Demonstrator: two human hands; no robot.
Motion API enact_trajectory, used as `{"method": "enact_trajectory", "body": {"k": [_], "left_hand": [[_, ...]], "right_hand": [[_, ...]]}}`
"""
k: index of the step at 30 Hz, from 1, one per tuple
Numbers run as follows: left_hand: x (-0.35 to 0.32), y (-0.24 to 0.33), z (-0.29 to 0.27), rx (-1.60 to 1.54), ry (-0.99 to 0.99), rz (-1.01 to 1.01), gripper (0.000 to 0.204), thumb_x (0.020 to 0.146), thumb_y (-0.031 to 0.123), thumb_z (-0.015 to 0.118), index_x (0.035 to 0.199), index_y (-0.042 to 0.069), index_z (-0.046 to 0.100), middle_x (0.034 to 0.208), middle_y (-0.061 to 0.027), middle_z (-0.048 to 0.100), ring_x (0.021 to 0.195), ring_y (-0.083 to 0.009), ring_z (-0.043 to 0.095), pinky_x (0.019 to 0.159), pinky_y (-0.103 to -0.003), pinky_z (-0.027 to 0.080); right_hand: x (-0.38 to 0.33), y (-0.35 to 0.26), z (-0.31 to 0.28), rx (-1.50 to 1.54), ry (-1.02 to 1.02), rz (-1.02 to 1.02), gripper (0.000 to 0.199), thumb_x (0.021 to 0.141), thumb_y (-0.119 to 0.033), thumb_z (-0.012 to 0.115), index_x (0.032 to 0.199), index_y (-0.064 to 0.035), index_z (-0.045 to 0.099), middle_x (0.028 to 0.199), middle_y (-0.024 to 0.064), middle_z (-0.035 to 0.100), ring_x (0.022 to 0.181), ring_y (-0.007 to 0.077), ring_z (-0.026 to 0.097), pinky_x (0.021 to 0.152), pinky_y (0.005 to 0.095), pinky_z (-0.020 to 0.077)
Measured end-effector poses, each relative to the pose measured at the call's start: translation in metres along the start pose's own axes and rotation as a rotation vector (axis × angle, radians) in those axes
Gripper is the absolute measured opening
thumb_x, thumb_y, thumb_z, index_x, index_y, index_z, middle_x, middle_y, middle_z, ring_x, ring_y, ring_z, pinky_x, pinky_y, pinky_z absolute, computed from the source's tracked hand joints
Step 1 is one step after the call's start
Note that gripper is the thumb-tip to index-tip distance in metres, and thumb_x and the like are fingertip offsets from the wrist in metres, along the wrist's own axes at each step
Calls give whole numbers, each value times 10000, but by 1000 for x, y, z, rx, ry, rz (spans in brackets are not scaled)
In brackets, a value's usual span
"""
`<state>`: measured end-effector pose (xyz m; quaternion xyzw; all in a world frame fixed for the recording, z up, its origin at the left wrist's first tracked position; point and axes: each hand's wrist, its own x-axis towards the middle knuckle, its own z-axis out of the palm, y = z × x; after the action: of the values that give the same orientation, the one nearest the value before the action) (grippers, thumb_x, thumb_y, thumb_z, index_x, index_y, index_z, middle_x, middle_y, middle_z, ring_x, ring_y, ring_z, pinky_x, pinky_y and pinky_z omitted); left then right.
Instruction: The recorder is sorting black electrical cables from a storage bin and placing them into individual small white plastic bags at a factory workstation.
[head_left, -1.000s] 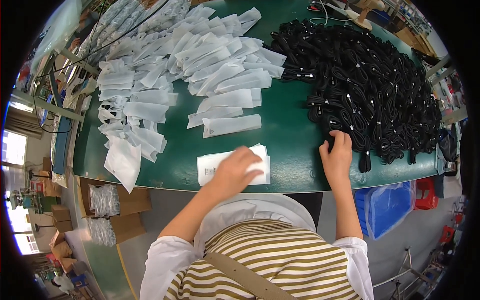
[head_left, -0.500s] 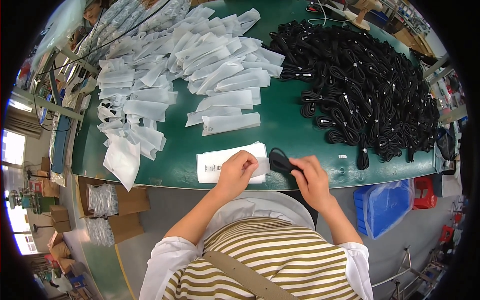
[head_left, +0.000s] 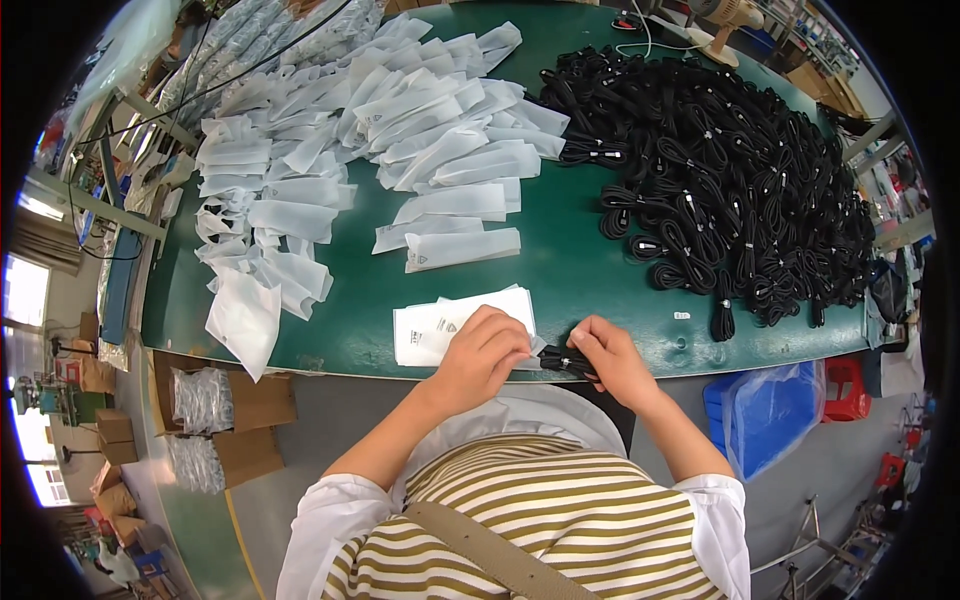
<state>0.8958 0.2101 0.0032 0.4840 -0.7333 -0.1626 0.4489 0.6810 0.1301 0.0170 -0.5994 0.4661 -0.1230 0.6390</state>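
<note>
- the left hand (head_left: pixel 482 350) is closed at the near edge of the green bench (head_left: pixel 570 270), fingers pinching the mouth of a flat white pouch (head_left: pixel 440 325) that lies on a small stack right at that edge.
- the right hand (head_left: pixel 612 355) is closed around a bundled black cable (head_left: pixel 566 362), held at the pouch's right end; the bundle touches the pouch mouth and sits over the bench's near rim, partly past it.
- the two hands are just beside each other, with the cable between them.
- far right, a big heap of black cable bundles (head_left: pixel 730 170) covers the bench up to its right edge; a few stray bundles lie nearer, well apart from the hands.
- far left and centre, a spread of white pouches (head_left: pixel 350 140) reaches the left edge; one pouch (head_left: pixel 242 320) hangs over the near-left corner.
- open green surface runs between the two heaps and in a band along the near edge, on both sides of the hands.
- below the bench, cardboard boxes (head_left: pixel 250 420) stand on the left and a blue bin (head_left: pixel 770 410) on the right.
</note>
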Motion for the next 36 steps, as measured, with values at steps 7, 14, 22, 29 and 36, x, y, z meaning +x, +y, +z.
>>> {"method": "enact_trajectory", "body": {"k": [7,14,22,29,36], "left_hand": [[3,-2,-6,-3,77,-92,128,783,3,669,855,53,576,940,-87,616,878,-280,548,782,-361,449],[15,2,-12,-138,20,-160,90,852,63,652,859,59,563,1033,-83,602,973,-248,545,869,-351,438],[39,-2,-23,-925,195,-396,102,960,100,537,880,38,523,1145,-100,551,1111,-191,526,971,-353,412],[66,-15,-53,-651,357,-372,168,957,188,572,891,38,537,998,-71,595,983,-183,605,892,-331,450],[99,-42,-85,208,445,-361,114,927,146,587,927,39,548,823,-89,624,766,-220,625,678,-326,463]], "right_hand": [[-1,6,9,-356,41,-835,196,825,-11,682,1002,-52,607,979,97,552,795,178,564,639,275,481],[13,1,18,-458,161,-1078,421,748,29,739,1134,-55,593,1062,127,544,928,235,571,739,322,505],[27,-45,25,-388,160,-1113,457,766,-64,753,1192,-52,589,1161,146,510,979,285,572,731,369,532],[45,-91,-2,-314,84,-1074,349,805,-13,682,1145,-19,605,1103,154,558,931,260,595,777,320,503],[55,-283,-81,-440,766,-1449,82,894,-8,583,963,10,623,854,75,610,643,115,567,587,259,463]]}}
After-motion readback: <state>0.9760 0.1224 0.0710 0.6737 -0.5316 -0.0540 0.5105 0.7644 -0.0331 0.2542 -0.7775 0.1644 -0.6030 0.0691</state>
